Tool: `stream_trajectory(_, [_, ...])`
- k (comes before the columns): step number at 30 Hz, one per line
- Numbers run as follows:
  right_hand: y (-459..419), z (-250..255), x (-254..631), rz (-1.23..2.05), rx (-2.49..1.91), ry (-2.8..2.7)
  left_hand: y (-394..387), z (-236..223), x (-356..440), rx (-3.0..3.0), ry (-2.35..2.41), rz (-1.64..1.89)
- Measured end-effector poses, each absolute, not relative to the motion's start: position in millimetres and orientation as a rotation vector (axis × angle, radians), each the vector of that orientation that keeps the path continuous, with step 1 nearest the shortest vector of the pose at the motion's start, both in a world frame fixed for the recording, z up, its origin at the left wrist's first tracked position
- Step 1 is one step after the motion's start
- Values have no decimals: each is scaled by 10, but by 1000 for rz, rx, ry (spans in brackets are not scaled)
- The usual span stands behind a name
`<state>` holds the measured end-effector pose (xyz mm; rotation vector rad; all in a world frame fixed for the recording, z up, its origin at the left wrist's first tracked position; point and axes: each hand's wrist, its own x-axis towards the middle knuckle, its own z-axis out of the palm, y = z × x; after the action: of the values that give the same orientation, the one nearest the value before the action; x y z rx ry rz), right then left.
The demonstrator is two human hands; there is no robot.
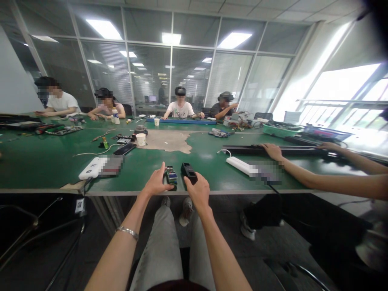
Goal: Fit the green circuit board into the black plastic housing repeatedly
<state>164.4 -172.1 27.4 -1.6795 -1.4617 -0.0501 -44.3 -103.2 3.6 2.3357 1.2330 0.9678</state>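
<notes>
My left hand [157,182] rests at the near edge of the green table [45,161], its fingers and thumb closed around the side of a small circuit board [171,176] with a blue part on it. Just to the right, my right hand [198,189] grips the near end of a black oblong device [188,170] that lies on the table. A silver bracelet [127,231] sits on my left wrist. My legs in grey trousers [169,242] show below the table edge.
A co-worker's arm [303,169] reaches in from the right onto a long black bar [273,150]. A white power strip [239,165] lies near it, a white device [91,169] at left. Paper cups [141,139], tools and several seated people are farther back.
</notes>
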Motion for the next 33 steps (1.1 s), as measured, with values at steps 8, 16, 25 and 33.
stream_trajectory(8, [-1719,603,1285,43,-1587,-1515,-989,-18,-449,2362,1213,977])
stream_trajectory(16, [-1673,709,1053,12,-1829,-1641,-988,-48,-461,2341,1169,1040])
stream_trajectory(25, [-1753,708,955,-15,-1868,-1659,-955,-72,-448,2397,1123,1101])
stream_trajectory(33, [-1700,664,960,19,-1902,-1673,-936,-102,-445,2417,1146,1103])
